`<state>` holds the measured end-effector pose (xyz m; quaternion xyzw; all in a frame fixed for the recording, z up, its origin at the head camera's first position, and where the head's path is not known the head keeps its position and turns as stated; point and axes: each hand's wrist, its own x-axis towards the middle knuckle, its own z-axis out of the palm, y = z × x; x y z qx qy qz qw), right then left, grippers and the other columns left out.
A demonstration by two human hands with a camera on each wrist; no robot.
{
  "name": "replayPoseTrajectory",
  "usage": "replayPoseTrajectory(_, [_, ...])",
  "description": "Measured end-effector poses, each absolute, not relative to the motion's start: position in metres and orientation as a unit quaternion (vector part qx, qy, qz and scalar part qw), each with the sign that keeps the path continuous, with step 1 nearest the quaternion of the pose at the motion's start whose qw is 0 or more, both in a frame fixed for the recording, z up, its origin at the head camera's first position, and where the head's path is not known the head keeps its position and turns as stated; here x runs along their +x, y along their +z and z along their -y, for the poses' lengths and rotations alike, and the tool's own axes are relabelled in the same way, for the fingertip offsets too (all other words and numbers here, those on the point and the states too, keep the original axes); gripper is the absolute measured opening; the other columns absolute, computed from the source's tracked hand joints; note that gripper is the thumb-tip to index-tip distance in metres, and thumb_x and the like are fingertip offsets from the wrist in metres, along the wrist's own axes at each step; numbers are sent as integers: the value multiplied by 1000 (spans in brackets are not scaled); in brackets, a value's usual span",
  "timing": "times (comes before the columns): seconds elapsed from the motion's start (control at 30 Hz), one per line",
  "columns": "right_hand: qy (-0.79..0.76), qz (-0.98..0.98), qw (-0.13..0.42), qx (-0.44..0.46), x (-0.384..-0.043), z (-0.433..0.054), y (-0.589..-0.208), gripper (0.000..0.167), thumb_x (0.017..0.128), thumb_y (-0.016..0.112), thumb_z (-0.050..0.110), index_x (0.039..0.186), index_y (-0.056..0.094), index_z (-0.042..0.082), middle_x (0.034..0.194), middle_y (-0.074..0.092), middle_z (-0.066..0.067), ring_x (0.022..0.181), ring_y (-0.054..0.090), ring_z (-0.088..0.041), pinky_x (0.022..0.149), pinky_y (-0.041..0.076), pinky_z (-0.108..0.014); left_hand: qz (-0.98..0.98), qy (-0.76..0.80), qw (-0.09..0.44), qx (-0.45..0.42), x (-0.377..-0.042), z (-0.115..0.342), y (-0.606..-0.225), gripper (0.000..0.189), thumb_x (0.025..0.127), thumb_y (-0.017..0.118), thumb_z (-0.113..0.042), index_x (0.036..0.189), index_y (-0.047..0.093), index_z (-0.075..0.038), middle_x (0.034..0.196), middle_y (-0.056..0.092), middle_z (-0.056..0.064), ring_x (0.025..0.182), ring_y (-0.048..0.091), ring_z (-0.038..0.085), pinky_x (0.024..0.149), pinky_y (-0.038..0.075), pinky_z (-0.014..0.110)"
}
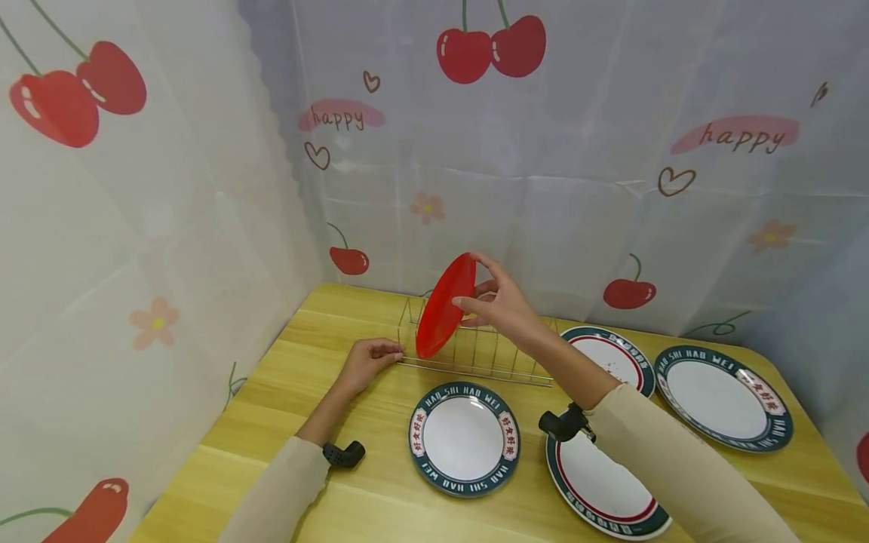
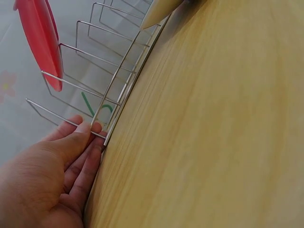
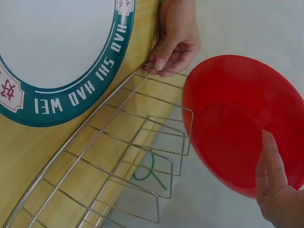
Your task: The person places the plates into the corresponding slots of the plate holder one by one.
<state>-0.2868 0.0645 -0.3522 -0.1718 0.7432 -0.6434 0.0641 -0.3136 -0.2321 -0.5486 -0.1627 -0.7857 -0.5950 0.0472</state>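
Observation:
My right hand [image 1: 505, 305] grips a red plate [image 1: 441, 309] by its rim, thumb on the inner face and fingers behind. The plate stands tilted on edge over the left part of a wire dish rack [image 2: 114, 33]. In the right wrist view its lower edge overlaps the rack's upright wires. With thumb and fingertips, my left hand [image 1: 366, 363] pinches the rack's left front corner, low by the table. A green-rimmed white plate [image 1: 464, 439] lies flat in front of the rack.
On the wooden table [image 1: 380, 483] lie more white plates: an oval one [image 1: 720, 396] at the far right, one [image 1: 606, 358] behind my right forearm and one [image 1: 604, 483] partly under it. A cherry-print curtain [image 1: 543, 204] hangs right behind the table.

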Motion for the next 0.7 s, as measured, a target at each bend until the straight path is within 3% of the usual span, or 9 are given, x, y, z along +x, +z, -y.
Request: replayPoseTrajectory(0.7, [-613, -767, 99, -165, -308, -38, -338, 79, 92, 76, 13, 158, 34, 26, 113, 54, -24, 98, 66, -36, 72, 62, -47, 786, -598, 40, -152, -313, 232, -547, 12, 91, 74, -3, 103, 78, -2, 100, 76, 11, 91, 73, 20, 81, 59, 26])
